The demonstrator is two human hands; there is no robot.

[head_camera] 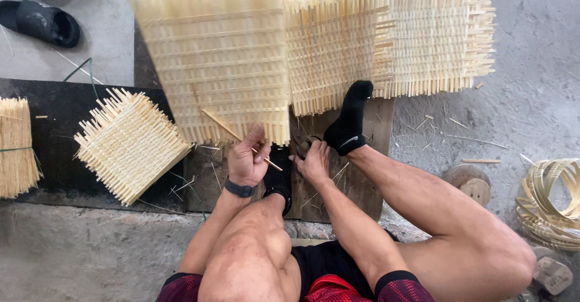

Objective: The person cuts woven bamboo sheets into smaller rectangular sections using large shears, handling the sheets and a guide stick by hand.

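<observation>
My left hand [246, 157] is closed on a thin bamboo stick [225, 128] that slants up to the left across the lower edge of a large woven bamboo mat [217, 60]. My right hand [314, 160] rests low on the dark board [338, 181] between my two black-socked feet [349, 120], its fingers curled around something small and dark that I cannot make out. A second woven mat [386, 36] overlaps the first on the right. I sit with my knees raised, a dark band on my left wrist.
A small stack of woven squares [130, 145] lies at left, with a bundle of bamboo strips [15, 145] at the far left edge. Coiled bamboo strips [550, 199] and a wooden block [468, 181] sit at right. A black sandal [42, 21] lies top left.
</observation>
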